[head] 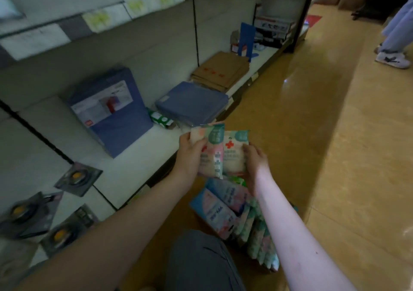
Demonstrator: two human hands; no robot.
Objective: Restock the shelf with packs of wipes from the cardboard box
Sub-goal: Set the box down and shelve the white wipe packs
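Two packs of wipes (214,156), held edge to edge above the remaining packs (223,203) on the floor, would best go together, upright and label outward, onto the bare white shelf (134,163) just left. The left hand (190,156) pinches one pack, thumb across its front; the right hand (256,163) clasps the other.

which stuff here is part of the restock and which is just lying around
For the job: left hand, right hand, held packs of wipes, spare packs of wipes below them, shelf.

Just lying about: upright blue pack, flat blue pack, brown cardboard stack, yellow-centred carded items, bystander's shoe.
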